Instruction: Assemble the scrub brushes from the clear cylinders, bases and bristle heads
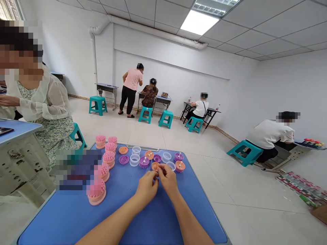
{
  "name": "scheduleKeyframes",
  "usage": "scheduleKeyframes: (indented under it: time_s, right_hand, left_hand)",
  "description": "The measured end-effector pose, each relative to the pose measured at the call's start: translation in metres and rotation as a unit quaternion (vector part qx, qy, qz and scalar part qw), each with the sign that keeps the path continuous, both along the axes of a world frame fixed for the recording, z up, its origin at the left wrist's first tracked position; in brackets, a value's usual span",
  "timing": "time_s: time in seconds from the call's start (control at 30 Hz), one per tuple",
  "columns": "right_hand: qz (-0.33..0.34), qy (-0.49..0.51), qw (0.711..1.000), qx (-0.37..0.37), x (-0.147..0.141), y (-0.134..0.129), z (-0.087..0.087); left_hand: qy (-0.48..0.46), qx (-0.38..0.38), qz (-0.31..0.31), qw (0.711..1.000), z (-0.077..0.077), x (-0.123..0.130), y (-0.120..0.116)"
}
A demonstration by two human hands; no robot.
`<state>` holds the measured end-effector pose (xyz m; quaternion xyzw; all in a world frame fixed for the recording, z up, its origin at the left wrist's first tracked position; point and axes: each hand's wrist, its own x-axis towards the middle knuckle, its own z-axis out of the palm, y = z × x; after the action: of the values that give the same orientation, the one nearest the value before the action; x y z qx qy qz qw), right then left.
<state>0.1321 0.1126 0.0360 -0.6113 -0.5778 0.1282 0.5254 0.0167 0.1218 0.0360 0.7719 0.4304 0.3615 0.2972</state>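
Under both forearms spreads a blue desk (pixel 122 211), where the right hand (pixel 168 179) pinches the edge of an orange round piece (pixel 154 166), just beyond the curled fingertips of the left hand (pixel 147 187); whether those grip anything cannot be told. A blurred patch left of the hands masks the desk's edge and part of the nearest pink brush (pixel 99 199); fingers cover the orange piece's near rim. Well left of the hands sits a co-worker (pixel 55 92) in a sheer white jacket. Nearer on that side, pink-bristled brushes (pixel 108 159) form a column. Crowding the space beyond the hands are clear rings (pixel 134 164), purple bristled pieces (pixel 144 164) and orange discs (pixel 123 150), several pieces bearing small white parts (pixel 179 154).
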Motion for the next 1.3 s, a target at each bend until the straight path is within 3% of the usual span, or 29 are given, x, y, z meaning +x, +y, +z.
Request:
scheduleKeyframes:
  time_s: [0.13, 0.5, 0.57, 0.67, 0.83, 0.97, 1.3]
  right_hand:
    - [0.011, -0.004, 1.000, -0.002, -0.002, -0.001, 0.000]
    - [0.020, 0.007, 1.000, 0.013, -0.003, -0.002, 0.002]
    - [0.015, 0.009, 1.000, 0.018, -0.002, -0.002, 0.002]
    - [0.015, 0.006, 1.000, 0.020, -0.004, -0.001, 0.001]
    - [0.020, -0.023, 0.999, 0.021, -0.011, 0.002, -0.006]
    - [0.014, -0.070, 0.997, 0.012, -0.019, 0.007, -0.007]
    - [-0.025, -0.193, 0.978, -0.072, -0.038, 0.037, 0.000]
  left_hand:
    - [0.030, 0.001, -0.034, 0.999, -0.003, 0.006, -0.010]
    - [0.036, 0.055, -0.027, 0.997, 0.003, -0.002, -0.002]
    - [0.028, 0.083, 0.003, 0.996, 0.007, -0.009, 0.006]
    - [0.016, 0.112, 0.101, 0.988, 0.009, -0.023, 0.024]
    - [0.024, 0.123, 0.225, 0.966, 0.001, -0.040, 0.052]
    - [0.048, 0.120, 0.252, 0.959, -0.008, -0.043, 0.061]
    - [0.115, 0.085, 0.239, 0.960, -0.015, -0.048, 0.069]
